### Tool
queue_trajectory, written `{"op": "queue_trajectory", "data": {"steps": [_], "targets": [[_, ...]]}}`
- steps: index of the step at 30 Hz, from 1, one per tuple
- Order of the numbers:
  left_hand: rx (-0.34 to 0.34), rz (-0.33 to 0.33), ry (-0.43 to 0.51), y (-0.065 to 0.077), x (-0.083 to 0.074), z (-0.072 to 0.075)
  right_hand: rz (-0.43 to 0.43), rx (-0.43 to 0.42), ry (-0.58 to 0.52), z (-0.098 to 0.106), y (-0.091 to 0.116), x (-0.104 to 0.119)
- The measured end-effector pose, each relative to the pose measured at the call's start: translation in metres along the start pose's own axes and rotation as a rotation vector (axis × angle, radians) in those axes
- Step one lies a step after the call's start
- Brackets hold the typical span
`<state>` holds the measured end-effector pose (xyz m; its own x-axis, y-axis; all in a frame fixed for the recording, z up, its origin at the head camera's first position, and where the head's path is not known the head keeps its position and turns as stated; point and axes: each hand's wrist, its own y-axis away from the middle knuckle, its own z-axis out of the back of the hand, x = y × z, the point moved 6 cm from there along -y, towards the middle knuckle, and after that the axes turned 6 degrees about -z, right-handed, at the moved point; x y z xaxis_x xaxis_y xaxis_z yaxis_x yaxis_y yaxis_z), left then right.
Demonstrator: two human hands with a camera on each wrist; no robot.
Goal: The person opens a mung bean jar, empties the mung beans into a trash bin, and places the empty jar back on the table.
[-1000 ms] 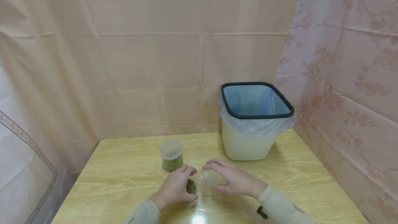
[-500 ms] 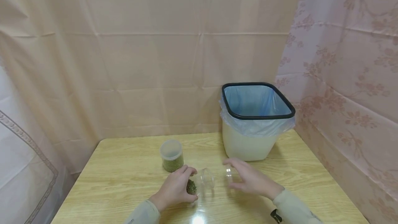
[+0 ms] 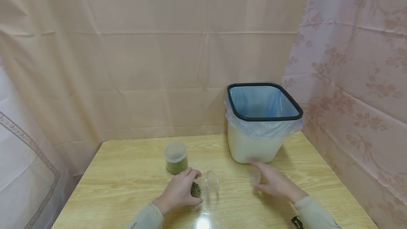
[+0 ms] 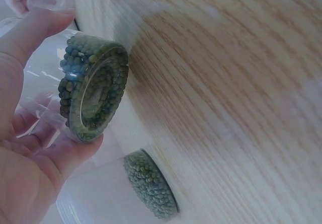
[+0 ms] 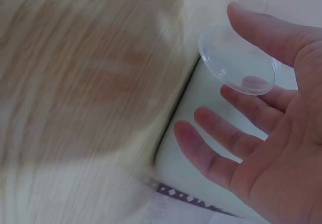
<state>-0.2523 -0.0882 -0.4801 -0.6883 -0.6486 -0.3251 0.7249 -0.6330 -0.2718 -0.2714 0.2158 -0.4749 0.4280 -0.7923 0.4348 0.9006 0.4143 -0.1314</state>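
In the head view my left hand [image 3: 179, 192] grips a clear plastic jar [image 3: 212, 181], fingers and thumb curled round its side. It is tilted, mouth toward the right. Green beans [image 4: 95, 88], like mung beans, gather at its base in the left wrist view. Just beyond the left hand stands a second clear jar [image 3: 175, 156], upright, its lower part filled with similar green beans [image 4: 151, 183]. Farther right, my right hand [image 3: 276, 183] holds a clear round lid [image 5: 236, 60] between thumb and fingertips, in front of the bin's base.
A white bin [image 3: 254, 147] with a black rim and a bluish bag liner [image 3: 260, 101] stands at the table's back right. The wood-grain table [image 3: 127, 172] runs up to a beige curtain [image 3: 152, 63]. Flowered cloth [image 3: 356, 80] hangs along the right side.
My right hand has moved right, away from the held jar's mouth, carrying the lid toward the bin's front. My left hand and both jars have stayed in place.
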Motion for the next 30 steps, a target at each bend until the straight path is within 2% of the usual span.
{"op": "queue_trajectory", "data": {"steps": [5, 11, 30], "targets": [[0.0, -0.005, 0.012, -0.002, 0.0, -0.001, -0.011, -0.042, 0.091, 0.002, 0.007, -0.011], [-0.005, 0.01, 0.008, 0.001, 0.001, 0.0, -0.055, -0.069, 0.094, 0.004, 0.013, -0.022], [-0.007, -0.012, -0.007, 0.002, 0.001, -0.001, -0.267, 0.027, 0.165, 0.004, 0.025, -0.044]]}}
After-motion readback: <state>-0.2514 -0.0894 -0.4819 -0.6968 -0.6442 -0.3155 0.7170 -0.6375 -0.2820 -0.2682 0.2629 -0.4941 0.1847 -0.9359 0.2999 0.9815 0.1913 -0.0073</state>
